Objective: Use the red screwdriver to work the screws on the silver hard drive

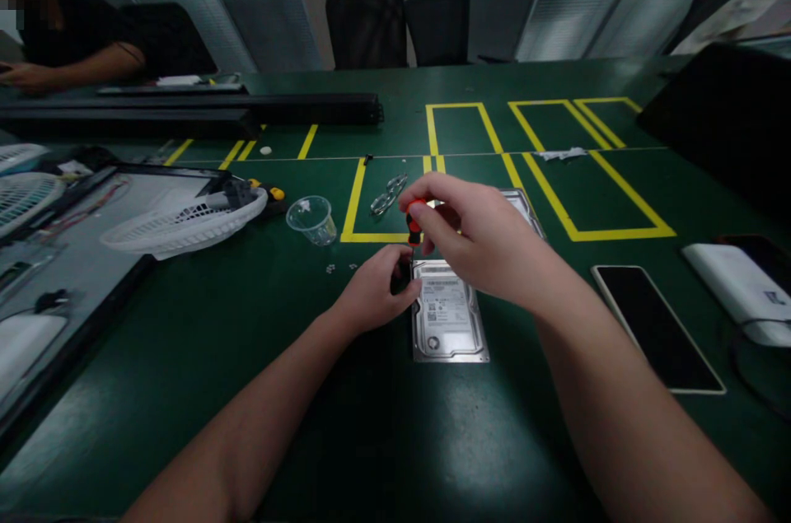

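A silver hard drive with a white label lies flat on the green table in front of me. My right hand is closed round the red and black handle of a small screwdriver, held upright with its shaft pointing down at the drive's far left corner. At that same corner, my left hand has its thumb on the drive's left edge and its fingers curled beside the screwdriver's shaft. A second hard drive lies farther back, partly hidden behind my right hand.
Left of the drive stand a clear plastic cup and a white racket-shaped frame. Eyeglasses lie beyond my hands. At right are a phone and a white power bank. Another person sits across the table.
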Demonstrator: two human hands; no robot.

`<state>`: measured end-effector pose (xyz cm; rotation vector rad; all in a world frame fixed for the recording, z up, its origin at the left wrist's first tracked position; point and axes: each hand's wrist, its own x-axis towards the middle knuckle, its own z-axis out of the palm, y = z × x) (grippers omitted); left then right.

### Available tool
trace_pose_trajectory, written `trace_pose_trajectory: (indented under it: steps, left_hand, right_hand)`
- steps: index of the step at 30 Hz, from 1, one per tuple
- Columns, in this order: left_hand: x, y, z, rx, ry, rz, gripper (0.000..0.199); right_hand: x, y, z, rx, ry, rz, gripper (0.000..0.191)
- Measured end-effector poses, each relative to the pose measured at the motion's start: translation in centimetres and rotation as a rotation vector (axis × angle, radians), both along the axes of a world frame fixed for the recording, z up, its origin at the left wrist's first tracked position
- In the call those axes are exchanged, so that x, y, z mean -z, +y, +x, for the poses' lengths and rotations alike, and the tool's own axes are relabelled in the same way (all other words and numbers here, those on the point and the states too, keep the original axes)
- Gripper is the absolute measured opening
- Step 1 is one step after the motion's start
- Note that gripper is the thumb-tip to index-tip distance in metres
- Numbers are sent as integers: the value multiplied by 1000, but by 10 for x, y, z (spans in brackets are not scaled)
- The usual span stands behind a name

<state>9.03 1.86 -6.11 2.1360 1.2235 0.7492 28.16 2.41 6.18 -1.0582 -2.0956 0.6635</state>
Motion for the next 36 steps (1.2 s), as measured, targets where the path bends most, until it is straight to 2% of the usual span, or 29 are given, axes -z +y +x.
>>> trace_pose_trajectory:
  steps: [8, 13, 15, 23, 32, 36]
  left_hand:
    - [0, 0, 0, -7, -4, -9, 25]
    - [-1, 0, 0, 2, -7, -7, 26]
    - [-1, 0, 0, 4, -8, 0, 26]
    - [1, 0, 0, 3, 14, 8, 26]
    - [-2, 0, 1, -18, 20, -2, 28]
    - [0, 0, 0, -8, 16, 3, 29]
  right_hand:
    - [3, 0, -2, 10, 36, 28, 3]
    - [1, 0, -2, -38, 33, 31, 6]
    - [0, -1, -3, -43, 12, 34, 15]
    - [1, 0, -3, -3, 14, -6, 26]
    - [0, -2, -2, 64, -12, 54, 11]
    - [-1, -2, -1, 4, 9, 68, 4]
